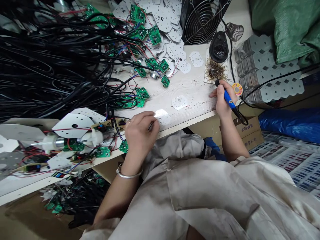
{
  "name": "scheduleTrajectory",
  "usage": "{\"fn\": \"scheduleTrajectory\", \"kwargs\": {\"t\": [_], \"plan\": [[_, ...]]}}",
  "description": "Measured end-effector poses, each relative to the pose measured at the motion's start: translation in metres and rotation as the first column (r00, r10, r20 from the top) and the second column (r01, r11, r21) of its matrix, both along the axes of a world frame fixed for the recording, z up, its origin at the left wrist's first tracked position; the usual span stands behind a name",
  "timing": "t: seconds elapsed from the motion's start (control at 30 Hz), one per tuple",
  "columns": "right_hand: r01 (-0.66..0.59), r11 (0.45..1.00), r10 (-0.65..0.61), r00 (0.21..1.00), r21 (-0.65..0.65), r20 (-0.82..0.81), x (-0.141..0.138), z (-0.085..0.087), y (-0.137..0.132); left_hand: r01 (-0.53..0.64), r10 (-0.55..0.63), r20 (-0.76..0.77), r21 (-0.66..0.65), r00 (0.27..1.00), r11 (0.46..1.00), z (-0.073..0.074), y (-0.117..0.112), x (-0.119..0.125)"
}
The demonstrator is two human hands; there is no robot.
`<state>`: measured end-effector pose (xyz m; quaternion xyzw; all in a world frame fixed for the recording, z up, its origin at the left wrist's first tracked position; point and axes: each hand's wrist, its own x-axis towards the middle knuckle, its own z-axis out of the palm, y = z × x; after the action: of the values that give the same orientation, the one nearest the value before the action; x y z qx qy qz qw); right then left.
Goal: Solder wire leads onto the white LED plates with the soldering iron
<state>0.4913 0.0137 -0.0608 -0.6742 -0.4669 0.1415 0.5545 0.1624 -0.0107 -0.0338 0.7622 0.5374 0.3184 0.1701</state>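
Observation:
My right hand (pixel 223 101) is closed around a blue-handled soldering iron (pixel 228 99), its dark tip end pointing up toward a brown-speckled cleaning pad (pixel 215 70). My left hand (pixel 140 130) rests at the bench's front edge, fingers pinched on a thin wire-like piece I cannot make out, touching a white round plate (pixel 162 116). Another white round plate (pixel 179 102) lies between my hands on the white bench (pixel 192 90).
A big tangle of black cables (pixel 50 63) fills the left. Green circuit boards (pixel 141 95) with red wires and white plates (pixel 162 16) are heaped behind. A black iron stand (pixel 219 46), wire-grille fan (pixel 202 20), solder spool (pixel 237 89) and stacked plates (pixel 270 73) sit at right.

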Motion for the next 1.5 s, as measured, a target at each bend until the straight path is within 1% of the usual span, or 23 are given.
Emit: {"fn": "scheduleTrajectory", "kwargs": {"t": [0.1,0.17,0.23,0.27,0.33,0.4,0.47,0.53,0.63,0.77,0.87,0.97,1.13,1.3,1.5], "plan": [[0.035,0.999,-0.034,0.999,0.029,-0.032,-0.008,0.009,-0.002,0.039,-0.04,-0.057,-0.004,0.998,0.999,-0.002,0.0,0.003],[0.064,0.996,-0.059,0.995,0.066,-0.08,-0.019,0.017,-0.006,0.044,-0.045,-0.103,-0.01,0.994,0.999,-0.002,0.0,0.006],[0.062,0.991,-0.044,0.988,0.118,-0.151,-0.036,0.024,-0.014,0.036,-0.038,-0.117,-0.011,0.992,0.999,-0.001,-0.001,0.008],[0.042,0.989,-0.014,0.982,0.144,-0.19,-0.045,0.026,-0.02,0.037,-0.039,-0.112,-0.017,0.993,0.999,-0.001,-0.001,0.009],[-0.039,0.985,0.082,0.963,0.168,-0.258,-0.064,0.027,-0.031,0.038,-0.043,-0.109,-0.047,0.993,0.998,-0.001,-0.001,0.011],[-0.145,0.978,0.186,0.931,0.151,-0.315,-0.081,0.024,-0.043,0.025,-0.037,-0.119,-0.101,0.992,0.995,-0.002,0.0,0.011],[-0.252,0.96,0.28,0.89,0.123,-0.359,-0.093,0.02,-0.052,0.002,-0.024,-0.134,-0.159,0.991,0.987,-0.002,0.0,0.011],[-0.33,0.938,0.345,0.855,0.106,-0.387,-0.1,0.016,-0.056,-0.015,-0.012,-0.132,-0.203,0.991,0.979,-0.001,0.002,0.012],[-0.386,0.92,0.378,0.831,0.067,-0.409,-0.105,0.015,-0.058,-0.026,0.0,-0.114,-0.222,0.994,0.975,-0.001,0.003,0.012],[-0.42,0.907,0.382,0.837,-0.014,-0.393,-0.109,0.019,-0.058,-0.016,0.0,-0.079,-0.194,0.997,0.981,-0.005,0.003,0.012],[-0.439,0.897,0.39,0.84,-0.05,-0.378,-0.11,0.021,-0.058,-0.017,0.01,-0.044,-0.172,0.999,0.985,-0.007,0.002,0.011],[-0.458,0.885,0.398,0.836,-0.081,-0.377,-0.11,0.022,-0.058,-0.028,0.023,-0.033,-0.172,0.999,0.985,-0.006,0.001,0.01],[-0.502,0.86,0.436,0.815,-0.09,-0.382,-0.11,0.025,-0.054,-0.01,0.003,-0.037,-0.193,0.999,0.981,-0.003,0.001,0.009],[-0.56,0.823,0.485,0.777,-0.09,-0.403,-0.109,0.028,-0.051,0.003,-0.007,-0.019,-0.19,1.0,0.982,-0.002,0.0,0.008],[-0.585,0.801,0.487,0.758,-0.124,-0.435,-0.107,0.03,-0.05,-0.002,-0.005,-0.035,-0.198,0.999,0.98,-0.001,0.0,0.008]]}}
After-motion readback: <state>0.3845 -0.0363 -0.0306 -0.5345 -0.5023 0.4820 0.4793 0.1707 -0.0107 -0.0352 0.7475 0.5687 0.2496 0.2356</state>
